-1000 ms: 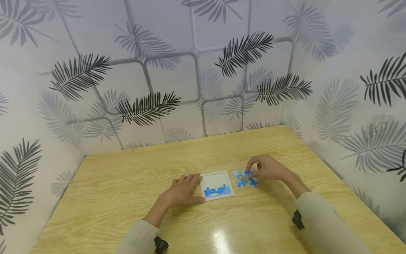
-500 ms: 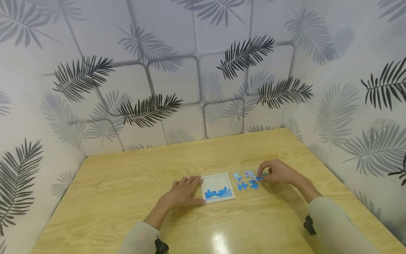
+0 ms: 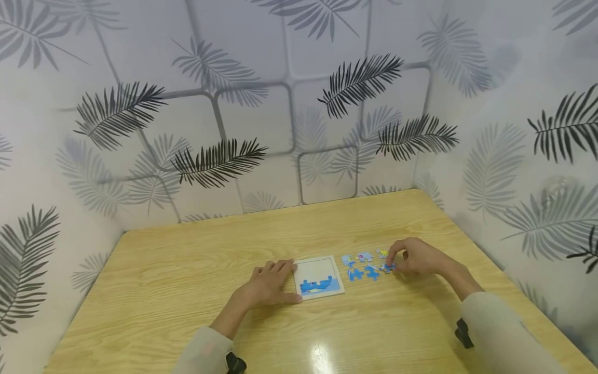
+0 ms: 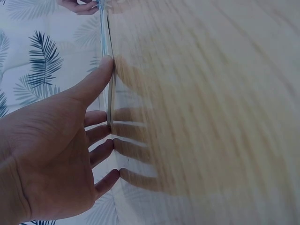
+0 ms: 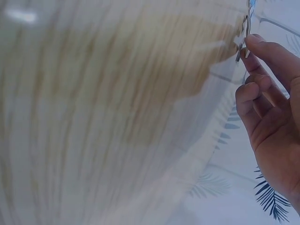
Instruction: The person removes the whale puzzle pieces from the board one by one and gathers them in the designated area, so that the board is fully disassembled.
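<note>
A square white-framed puzzle tray (image 3: pixel 343 287) lies on the table with blue pieces filling its lower part. My left hand (image 3: pixel 267 286) rests at its left side, fingers spread and thumb at the near left corner; in the left wrist view the left hand (image 4: pixel 56 145) touches the tray's edge. Loose pieces lie right of the tray in two rows, among them a blue piece (image 3: pixel 371 272) and one with a yellow shape (image 3: pixel 383 253). At the right end of the near row, my right hand (image 3: pixel 417 257) pinches a blue piece (image 3: pixel 389 268) between thumb and finger.
The light wood table (image 3: pixel 210 259) stands against walls with a leaf pattern (image 3: pixel 219 161). Black bands sit at both sleeves (image 3: pixel 495 322). A patch of light reflects off the table's near part.
My right hand has moved right from the far row to the right end of the near row, bringing a blue piece there. My left hand stays at the tray.
</note>
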### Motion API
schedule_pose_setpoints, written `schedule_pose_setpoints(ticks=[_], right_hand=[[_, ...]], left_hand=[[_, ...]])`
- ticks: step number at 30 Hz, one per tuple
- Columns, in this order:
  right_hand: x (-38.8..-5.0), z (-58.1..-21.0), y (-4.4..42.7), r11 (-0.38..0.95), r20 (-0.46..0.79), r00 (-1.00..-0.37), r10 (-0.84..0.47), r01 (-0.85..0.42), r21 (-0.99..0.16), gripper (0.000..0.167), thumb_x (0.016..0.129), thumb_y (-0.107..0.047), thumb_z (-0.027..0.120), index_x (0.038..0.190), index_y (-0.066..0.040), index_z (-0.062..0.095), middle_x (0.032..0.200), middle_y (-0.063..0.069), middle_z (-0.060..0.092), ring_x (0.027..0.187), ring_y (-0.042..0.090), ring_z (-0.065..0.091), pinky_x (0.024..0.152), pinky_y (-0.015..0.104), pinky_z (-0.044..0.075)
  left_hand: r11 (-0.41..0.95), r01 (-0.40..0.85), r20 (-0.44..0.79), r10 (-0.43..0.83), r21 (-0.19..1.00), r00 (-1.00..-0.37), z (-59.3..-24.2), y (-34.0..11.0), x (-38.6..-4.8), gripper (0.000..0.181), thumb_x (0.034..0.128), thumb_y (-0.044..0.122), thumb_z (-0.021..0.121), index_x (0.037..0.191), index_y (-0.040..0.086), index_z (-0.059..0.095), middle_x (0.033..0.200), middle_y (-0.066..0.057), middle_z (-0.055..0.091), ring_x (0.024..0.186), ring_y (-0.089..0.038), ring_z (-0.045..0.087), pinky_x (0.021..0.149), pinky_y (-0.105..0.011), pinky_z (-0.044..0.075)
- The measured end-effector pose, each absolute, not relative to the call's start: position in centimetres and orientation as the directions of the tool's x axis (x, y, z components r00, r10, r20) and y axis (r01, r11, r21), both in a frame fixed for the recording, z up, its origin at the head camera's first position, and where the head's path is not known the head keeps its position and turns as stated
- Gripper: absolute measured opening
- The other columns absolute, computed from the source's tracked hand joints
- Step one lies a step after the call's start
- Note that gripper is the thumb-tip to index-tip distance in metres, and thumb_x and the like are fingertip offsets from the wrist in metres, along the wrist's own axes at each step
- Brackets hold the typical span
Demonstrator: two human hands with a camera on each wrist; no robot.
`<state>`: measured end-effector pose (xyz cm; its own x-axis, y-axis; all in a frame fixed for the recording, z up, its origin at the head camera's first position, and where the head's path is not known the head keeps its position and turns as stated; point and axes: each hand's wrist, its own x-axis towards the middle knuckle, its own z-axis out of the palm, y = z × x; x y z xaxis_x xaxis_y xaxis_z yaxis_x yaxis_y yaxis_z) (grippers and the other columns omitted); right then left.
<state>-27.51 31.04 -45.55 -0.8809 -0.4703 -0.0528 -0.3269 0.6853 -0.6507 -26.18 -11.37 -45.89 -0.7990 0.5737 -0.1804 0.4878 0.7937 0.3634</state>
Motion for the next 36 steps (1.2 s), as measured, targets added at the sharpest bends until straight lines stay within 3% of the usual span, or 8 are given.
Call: schedule_pose_setpoints(ticks=[10,17,26,36], right_hand=[[-27.3,-45.9,31.2,0.642,-0.030,-0.870,-0.492,-0.340,-0.688,0.012,0.087,-0.003,0.082,0.094,-0.011,0.076,0.112,0.008,0.069,0.070,0.012,0.046,0.062,0.025,0.044],[-27.3,-46.1,31.2,0.637,-0.009,-0.868,-0.497,-0.358,-0.683,0.015,0.086,-0.001,0.082,0.093,-0.012,0.074,0.108,0.007,0.067,0.063,0.008,0.045,0.057,0.024,0.042],[-27.5,-46.1,30.9,0.671,-0.011,-0.870,-0.492,-0.372,-0.641,0.017,0.085,0.001,0.082,0.092,-0.013,0.075,0.107,0.005,0.065,0.071,0.013,0.049,0.062,0.025,0.045],[-27.4,-46.0,30.0,0.646,-0.002,-0.877,-0.481,-0.352,-0.678,0.020,0.088,-0.002,0.078,0.105,-0.011,0.073,0.101,0.010,0.068,0.055,0.009,0.050,0.053,0.025,0.045]], left_hand=[[0.793,0.485,-0.171,0.571,0.370,-0.803,-47.6,-11.7,-26.9,0.089,0.0938,0.058,0.070,0.161,0.014,0.032,0.166,-0.013,0.033,0.150,-0.042,0.030,0.113,-0.067,0.026],[0.783,0.494,-0.154,0.580,0.378,-0.800,-48.3,-11.9,-27.3,0.089,0.0933,0.056,0.072,0.162,0.016,0.031,0.166,-0.012,0.033,0.150,-0.042,0.030,0.112,-0.068,0.025],[0.773,0.503,-0.149,0.590,0.386,-0.793,-48.0,-12.0,-27.2,0.088,0.0943,0.056,0.071,0.161,0.014,0.032,0.166,-0.014,0.033,0.149,-0.044,0.030,0.112,-0.069,0.026],[0.780,0.504,-0.156,0.587,0.370,-0.794,-48.2,-11.9,-27.3,0.088,0.0935,0.057,0.071,0.161,0.015,0.033,0.166,-0.013,0.033,0.148,-0.043,0.032,0.111,-0.067,0.027]])
